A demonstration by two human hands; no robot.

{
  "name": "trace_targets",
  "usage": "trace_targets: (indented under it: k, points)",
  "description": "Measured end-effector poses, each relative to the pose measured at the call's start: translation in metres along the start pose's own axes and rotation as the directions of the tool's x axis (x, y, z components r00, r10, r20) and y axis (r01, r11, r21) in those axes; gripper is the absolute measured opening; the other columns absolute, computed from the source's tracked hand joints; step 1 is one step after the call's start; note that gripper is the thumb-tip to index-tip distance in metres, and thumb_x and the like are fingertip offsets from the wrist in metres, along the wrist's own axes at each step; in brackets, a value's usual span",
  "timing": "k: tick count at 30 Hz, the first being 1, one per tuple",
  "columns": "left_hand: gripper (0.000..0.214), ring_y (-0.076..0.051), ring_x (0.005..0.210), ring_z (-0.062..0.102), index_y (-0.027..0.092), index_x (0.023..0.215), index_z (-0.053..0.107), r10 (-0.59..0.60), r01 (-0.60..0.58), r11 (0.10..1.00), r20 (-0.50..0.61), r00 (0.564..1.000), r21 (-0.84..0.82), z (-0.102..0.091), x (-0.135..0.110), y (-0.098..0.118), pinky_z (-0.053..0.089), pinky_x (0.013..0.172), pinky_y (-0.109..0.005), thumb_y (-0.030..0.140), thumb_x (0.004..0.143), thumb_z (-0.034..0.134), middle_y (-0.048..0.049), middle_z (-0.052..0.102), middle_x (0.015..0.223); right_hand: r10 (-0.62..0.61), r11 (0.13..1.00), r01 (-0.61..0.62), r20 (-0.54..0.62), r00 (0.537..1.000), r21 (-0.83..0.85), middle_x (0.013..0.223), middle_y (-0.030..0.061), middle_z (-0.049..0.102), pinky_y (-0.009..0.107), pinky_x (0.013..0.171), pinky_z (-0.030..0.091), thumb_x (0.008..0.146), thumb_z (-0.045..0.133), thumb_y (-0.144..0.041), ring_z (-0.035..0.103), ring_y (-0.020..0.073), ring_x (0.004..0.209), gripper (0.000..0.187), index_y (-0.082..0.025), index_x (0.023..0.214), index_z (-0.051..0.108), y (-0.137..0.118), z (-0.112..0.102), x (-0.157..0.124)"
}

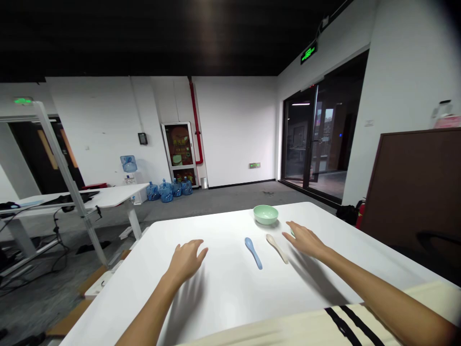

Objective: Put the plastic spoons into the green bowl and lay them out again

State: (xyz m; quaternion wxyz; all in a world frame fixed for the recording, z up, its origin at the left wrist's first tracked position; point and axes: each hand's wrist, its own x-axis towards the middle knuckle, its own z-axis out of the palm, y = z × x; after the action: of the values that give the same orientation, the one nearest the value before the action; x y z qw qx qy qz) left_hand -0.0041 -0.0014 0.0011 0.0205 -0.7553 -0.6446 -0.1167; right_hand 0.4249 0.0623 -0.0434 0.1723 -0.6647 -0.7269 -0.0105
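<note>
The right hand (306,240) is open, palm down, its fingertips (290,234) just beside a cream soup spoon (277,248), which lies next to a pale blue soup spoon (253,253). The left hand (187,262), also open, sits well apart to their left. Beyond the spoons, a pale green bowl (265,214) stands upright near the far edge of the white bench (216,298), whose smooth top runs wide on both sides.
</note>
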Motion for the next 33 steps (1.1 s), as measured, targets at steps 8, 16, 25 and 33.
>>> trace_targets:
  k: [8, 16, 25, 33]
  points:
    - [0.052, -0.028, 0.124, 0.056, 0.022, 0.132, 0.056, -0.004, 0.004, 1.0, 0.011, 1.0, 0.004, -0.003, 0.0, 0.002, 0.034, 0.107, -0.05, 0.05, 0.095, 0.031, -0.0083, 0.058, 0.138, 0.011, 0.999, -0.012, 0.031, 0.999, 0.036, 0.144, 0.014, 0.05, 0.037, 0.103, 0.038, 0.094, 0.037, -0.053, 0.048, 0.0287, 0.13, 0.063, -0.016, 0.144, 0.043, 0.002, 0.004, -0.002]
    - [0.051, -0.027, 0.126, 0.054, 0.023, 0.132, 0.056, -0.01, 0.01, 1.0, 0.012, 1.0, -0.004, -0.003, 0.0, 0.003, 0.033, 0.108, -0.049, 0.049, 0.095, 0.031, -0.0082, 0.058, 0.139, 0.022, 0.997, -0.025, 0.041, 0.999, 0.075, 0.139, 0.0142, 0.055, 0.034, 0.097, 0.041, 0.093, 0.038, -0.053, 0.052, 0.0279, 0.125, 0.062, -0.015, 0.142, 0.045, -0.004, -0.001, -0.004]
    - [0.051, -0.027, 0.125, 0.055, 0.024, 0.132, 0.056, -0.008, 0.008, 1.0, 0.005, 1.0, -0.015, -0.003, -0.001, 0.001, 0.032, 0.109, -0.049, 0.049, 0.095, 0.031, -0.0078, 0.058, 0.139, 0.03, 0.999, -0.032, 0.091, 0.995, 0.016, 0.113, 0.0152, 0.068, 0.032, 0.079, 0.043, 0.091, 0.042, -0.05, 0.062, 0.0281, 0.106, 0.05, -0.016, 0.123, 0.06, -0.02, -0.018, 0.012]
    - [0.051, -0.027, 0.124, 0.055, 0.023, 0.132, 0.056, 0.002, -0.002, 1.0, -0.003, 1.0, -0.019, -0.002, -0.002, -0.001, 0.032, 0.109, -0.049, 0.048, 0.096, 0.03, -0.0091, 0.058, 0.138, 0.072, 0.991, -0.036, 0.294, 0.953, -0.126, 0.094, 0.0162, 0.071, 0.031, 0.065, 0.041, 0.084, 0.053, -0.049, 0.067, 0.0275, 0.085, 0.039, -0.014, 0.083, 0.069, -0.036, 0.005, 0.018]
